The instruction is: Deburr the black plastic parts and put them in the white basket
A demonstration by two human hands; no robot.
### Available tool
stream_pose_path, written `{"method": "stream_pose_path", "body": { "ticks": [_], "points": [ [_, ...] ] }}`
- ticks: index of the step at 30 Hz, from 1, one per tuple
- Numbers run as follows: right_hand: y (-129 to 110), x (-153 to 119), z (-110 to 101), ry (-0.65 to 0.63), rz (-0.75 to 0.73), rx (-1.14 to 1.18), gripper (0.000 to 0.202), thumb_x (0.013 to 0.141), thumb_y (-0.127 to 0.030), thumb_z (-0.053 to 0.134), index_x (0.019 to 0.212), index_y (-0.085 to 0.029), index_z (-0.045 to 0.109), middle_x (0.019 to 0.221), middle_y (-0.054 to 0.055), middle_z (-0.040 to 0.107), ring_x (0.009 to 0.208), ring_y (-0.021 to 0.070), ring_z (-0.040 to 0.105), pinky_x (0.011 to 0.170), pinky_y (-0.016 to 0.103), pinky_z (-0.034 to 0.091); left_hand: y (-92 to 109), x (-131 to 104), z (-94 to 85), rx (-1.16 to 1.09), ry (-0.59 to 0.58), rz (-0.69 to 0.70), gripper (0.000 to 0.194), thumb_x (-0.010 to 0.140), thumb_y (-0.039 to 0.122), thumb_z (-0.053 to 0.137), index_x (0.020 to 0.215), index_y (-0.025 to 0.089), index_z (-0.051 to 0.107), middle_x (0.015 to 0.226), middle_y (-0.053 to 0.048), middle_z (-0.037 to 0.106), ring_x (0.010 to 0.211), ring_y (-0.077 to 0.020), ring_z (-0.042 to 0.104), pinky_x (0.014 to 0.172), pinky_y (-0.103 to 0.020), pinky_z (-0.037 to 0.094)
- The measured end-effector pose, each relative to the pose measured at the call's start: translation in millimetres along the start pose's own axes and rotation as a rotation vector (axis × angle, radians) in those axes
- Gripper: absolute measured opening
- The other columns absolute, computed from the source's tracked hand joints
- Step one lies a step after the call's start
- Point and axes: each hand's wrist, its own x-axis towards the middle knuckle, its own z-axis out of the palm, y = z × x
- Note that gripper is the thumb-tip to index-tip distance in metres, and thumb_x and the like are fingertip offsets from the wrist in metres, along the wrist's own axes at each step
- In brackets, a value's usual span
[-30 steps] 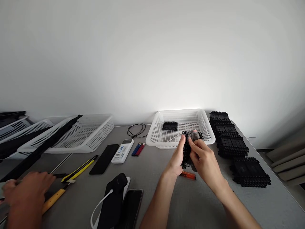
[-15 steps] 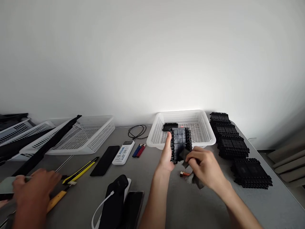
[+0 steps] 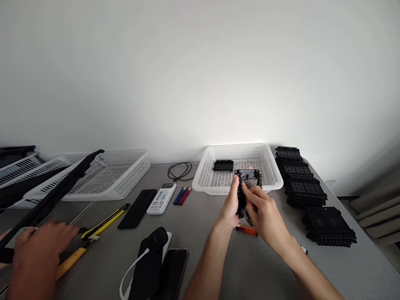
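My left hand is closed round the left side of a black ribbed plastic part, held up in front of a white basket. Pinched in the fingers of my right hand is a grey cloth, pressed against the face of that part. The cloth and my right fingers cover much of the part. One more black part lies inside the basket at its left. Below my hands an orange lighter rests on the grey table.
Stacks of black parts line the right side. To the left lie two lighters, a power bank, phones, yellow cutters and baskets. Another person's hand works at far left.
Both my hands and the black part have shifted right. The cloth has moved up onto the part's face, and the orange lighter shows more fully.
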Motion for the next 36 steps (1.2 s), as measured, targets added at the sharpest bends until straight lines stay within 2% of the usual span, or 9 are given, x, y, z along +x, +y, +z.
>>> {"method": "stream_pose_path", "body": {
  "ticks": [4, 7, 11, 15, 18, 23, 27, 32, 36],
  "points": [
    [-8.4, -3.6, 2.0, -0.194, -0.022, 0.014, 0.044, 0.093, -0.011, 0.041, 0.132, -0.016, 0.061, 0.092, 0.007, 0.062, 0.068, 0.0141, 0.059, 0.065, 0.027, 0.048, 15.5, 1.7, -3.4, -0.148, 0.017, 0.171, 0.064, 0.085, 0.068, 0.051, 0.128, 0.022, 0.065, 0.113, -0.009, 0.073, 0.107, -0.0255, 0.066, 0.094, -0.034, 0.051],
    [-8.9, -2.3, -0.9, -0.223, 0.01, 0.033, 0.04, 0.087, -0.008, 0.044, 0.113, -0.02, 0.071, 0.089, 0.004, 0.064, 0.069, 0.014, 0.06, 0.064, 0.026, 0.046, 20.8, 3.5, -10.6, -0.18, -0.025, 0.24, 0.058, 0.09, 0.063, 0.049, 0.134, 0.027, 0.059, 0.12, -0.007, 0.071, 0.107, -0.0242, 0.067, 0.094, -0.035, 0.05],
    [-0.7, 1.8, -15.0, -0.02, 0.125, 0.057, 0.029, 0.085, -0.01, 0.047, 0.083, -0.019, 0.075, 0.078, 0.002, 0.064, 0.068, 0.0138, 0.059, 0.064, 0.026, 0.045, 20.6, 5.0, -20.5, -0.154, -0.086, 0.149, 0.065, 0.087, 0.067, 0.049, 0.137, 0.026, 0.056, 0.129, -0.008, 0.066, 0.117, -0.0268, 0.062, 0.098, -0.036, 0.049],
    [4.9, 2.8, -25.2, 0.32, 0.16, 0.1, 0.032, 0.094, -0.021, 0.045, 0.114, -0.02, 0.071, 0.084, 0.003, 0.06, 0.062, 0.0126, 0.053, 0.055, 0.025, 0.045, 13.7, 6.0, -19.8, -0.128, -0.103, 0.06, 0.064, 0.088, 0.064, 0.051, 0.137, 0.024, 0.056, 0.13, -0.009, 0.066, 0.122, -0.0284, 0.06, 0.104, -0.04, 0.046],
    [5.2, 2.4, -21.6, 0.419, 0.059, 0.04, 0.041, 0.097, -0.021, 0.043, 0.135, -0.021, 0.058, 0.091, 0.005, 0.058, 0.069, 0.014, 0.055, 0.061, 0.027, 0.05, 2.1, 5.3, -10.2, -0.08, -0.144, 0.018, 0.056, 0.09, 0.058, 0.054, 0.132, 0.022, 0.061, 0.125, -0.01, 0.068, 0.122, -0.0281, 0.06, 0.107, -0.041, 0.043],
    [7.4, 0.8, -6.2, 0.134, -0.082, -0.24, 0.054, 0.097, -0.015, 0.036, 0.151, -0.019, 0.038, 0.098, 0.01, 0.058, 0.072, 0.0169, 0.058, 0.062, 0.03, 0.054, -14.0, 4.4, 1.3, -0.004, -0.068, 0.027, 0.051, 0.086, 0.057, 0.06, 0.115, 0.018, 0.071, 0.113, -0.011, 0.073, 0.118, -0.0286, 0.061, 0.103, -0.038, 0.046],
    [3.5, -2.1, 2.2, -0.053, -0.134, -0.365, 0.059, 0.095, -0.01, 0.031, 0.154, -0.015, 0.027, 0.101, 0.012, 0.058, 0.073, 0.0195, 0.059, 0.059, 0.032, 0.054, -9.8, 8.3, -1.6, -0.087, 0.061, 0.012, 0.05, 0.082, 0.059, 0.064, 0.101, 0.015, 0.074, 0.097, -0.01, 0.075, 0.103, -0.0273, 0.067, 0.092, -0.035, 0.052],
    [-16.5, -7.4, -4.2, -0.336, -0.163, -0.307, 0.054, 0.092, -0.008, 0.035, 0.146, -0.013, 0.041, 0.1, 0.01, 0.06, 0.067, 0.0176, 0.058, 0.059, 0.03, 0.05, 8.2, 12.4, -9.2, -0.191, 0.124, 0.072, 0.043, 0.082, 0.056, 0.064, 0.094, 0.015, 0.073, 0.085, -0.007, 0.074, 0.09, -0.0237, 0.07, 0.083, -0.033, 0.056],
    [-23.3, -10.4, -25.4, -0.408, -0.146, -0.148, 0.041, 0.093, -0.01, 0.043, 0.126, -0.021, 0.063, 0.09, 0.005, 0.061, 0.07, 0.0155, 0.061, 0.065, 0.027, 0.049, 18.5, 11.2, -15.5, -0.2, 0.106, 0.066, 0.046, 0.085, 0.059, 0.059, 0.086, 0.015, 0.073, 0.084, -0.008, 0.074, 0.09, -0.024, 0.07, 0.081, -0.034, 0.056]
  ]
}}
